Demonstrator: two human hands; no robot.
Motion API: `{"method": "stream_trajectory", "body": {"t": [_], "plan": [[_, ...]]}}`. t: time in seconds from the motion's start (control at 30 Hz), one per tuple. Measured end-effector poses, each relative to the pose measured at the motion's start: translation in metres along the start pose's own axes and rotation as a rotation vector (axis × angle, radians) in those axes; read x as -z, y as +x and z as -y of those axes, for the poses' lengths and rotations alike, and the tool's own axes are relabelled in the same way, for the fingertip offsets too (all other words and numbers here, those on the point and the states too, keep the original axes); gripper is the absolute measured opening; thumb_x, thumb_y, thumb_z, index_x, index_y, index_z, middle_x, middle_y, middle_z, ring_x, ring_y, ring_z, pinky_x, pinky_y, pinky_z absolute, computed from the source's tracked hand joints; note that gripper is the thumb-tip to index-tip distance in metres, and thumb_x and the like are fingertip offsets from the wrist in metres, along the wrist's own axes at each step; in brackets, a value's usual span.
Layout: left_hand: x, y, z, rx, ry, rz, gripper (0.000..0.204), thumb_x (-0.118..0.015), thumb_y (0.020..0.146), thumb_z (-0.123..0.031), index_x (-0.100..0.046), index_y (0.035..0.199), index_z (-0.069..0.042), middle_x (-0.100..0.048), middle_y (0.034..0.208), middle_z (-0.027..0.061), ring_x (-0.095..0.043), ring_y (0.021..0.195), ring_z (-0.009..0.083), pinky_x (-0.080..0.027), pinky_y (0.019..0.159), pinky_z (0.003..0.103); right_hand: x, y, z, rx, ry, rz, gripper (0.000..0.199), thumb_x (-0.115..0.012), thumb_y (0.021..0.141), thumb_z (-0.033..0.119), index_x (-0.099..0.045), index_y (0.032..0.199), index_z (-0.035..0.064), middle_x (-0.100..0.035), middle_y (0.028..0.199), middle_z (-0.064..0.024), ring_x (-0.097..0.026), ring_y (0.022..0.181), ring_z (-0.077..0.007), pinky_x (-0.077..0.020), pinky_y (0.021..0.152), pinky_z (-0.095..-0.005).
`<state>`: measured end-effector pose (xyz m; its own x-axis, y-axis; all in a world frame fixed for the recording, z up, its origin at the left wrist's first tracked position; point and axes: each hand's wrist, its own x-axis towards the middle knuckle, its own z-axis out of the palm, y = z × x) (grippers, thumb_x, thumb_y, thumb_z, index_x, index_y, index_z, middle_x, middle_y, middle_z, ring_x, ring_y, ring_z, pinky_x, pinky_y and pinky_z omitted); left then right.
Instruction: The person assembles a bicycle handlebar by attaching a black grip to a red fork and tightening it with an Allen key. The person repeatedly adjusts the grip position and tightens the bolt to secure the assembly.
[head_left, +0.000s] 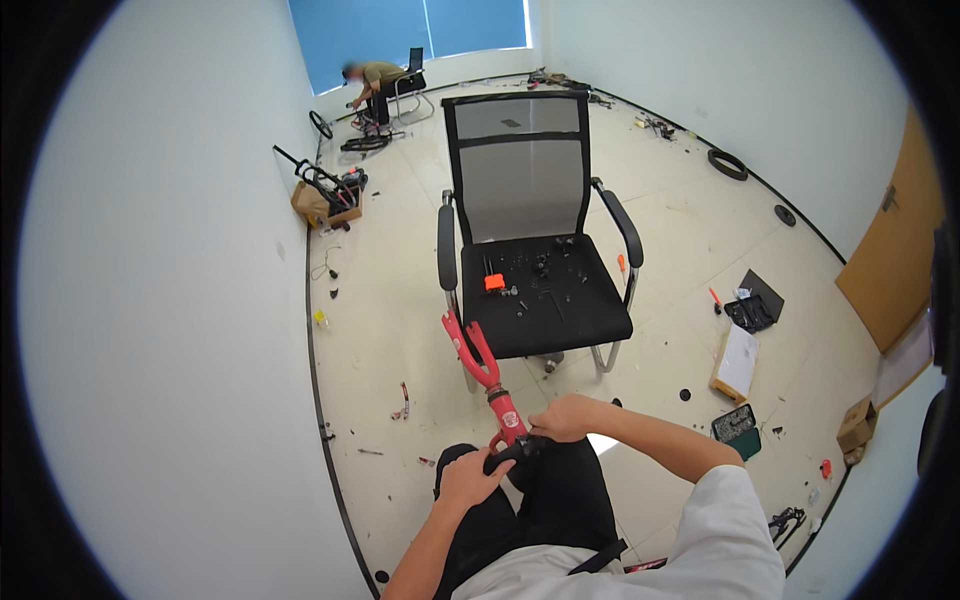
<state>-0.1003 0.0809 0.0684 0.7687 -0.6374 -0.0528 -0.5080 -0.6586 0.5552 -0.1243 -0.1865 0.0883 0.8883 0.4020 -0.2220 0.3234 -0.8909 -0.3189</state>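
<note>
Both hands, left hand and right hand, gripped the red fork; assembly seemed unfinished, small parts lay on the chair

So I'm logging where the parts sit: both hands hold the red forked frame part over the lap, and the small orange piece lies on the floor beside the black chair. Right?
Not quite. In the head view the left hand and right hand do hold the red forked frame part over the lap, but the small orange piece lies on the seat of the black chair, not on the floor.
</note>
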Motion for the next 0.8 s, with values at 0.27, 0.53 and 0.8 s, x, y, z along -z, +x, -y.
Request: {"method": "stream_trajectory", "body": {"t": [0.27, 0.53, 0.8], "plan": [[-0.019, 0.025, -0.024, -0.289, -0.028, -0.271, 0.044, -0.075, 0.082, -0.036, -0.063, 0.113, -0.006, -0.064, 0.106, 0.0129, -0.06, 0.104, 0.0337, -0.047, 0.09, 0.046, -0.004, 0.007, -0.008, 0.006, 0.039, 0.004, 0.039, -0.045, 0.1, 0.039, -0.066, 0.093, 0.0068, -0.067, 0.076, -0.0229, -0.065, 0.074, -0.0465, -0.051, 0.068, -0.0563], [-0.03, 0.043, -0.041, -0.278, 0.08, -0.14, 0.045, -0.067, 0.089, -0.046, -0.066, 0.109, -0.006, -0.065, 0.108, 0.0173, -0.063, 0.104, 0.0362, -0.053, 0.085, 0.047, -0.013, 0.009, -0.02, 0.063, 0.013, -0.023, 0.04, -0.048, 0.096, 0.037, -0.073, 0.085, 0.0082, -0.07, 0.079, -0.0199, -0.067, 0.075, -0.0422, -0.0528, 0.066, -0.0535], [-0.032, 0.041, -0.028, -0.158, -0.124, -0.089, 0.042, -0.07, 0.088, -0.042, -0.066, 0.112, -0.008, -0.067, 0.114, 0.0132, -0.062, 0.107, 0.0361, -0.053, 0.084, 0.047, -0.013, 0.018, -0.003, 0.078, -0.096, -0.073, 0.042, -0.049, 0.093, 0.034, -0.067, 0.07, 0.0049, -0.065, 0.068, -0.0209, -0.064, 0.064, -0.0433, -0.0509, 0.061, -0.0528]]}}
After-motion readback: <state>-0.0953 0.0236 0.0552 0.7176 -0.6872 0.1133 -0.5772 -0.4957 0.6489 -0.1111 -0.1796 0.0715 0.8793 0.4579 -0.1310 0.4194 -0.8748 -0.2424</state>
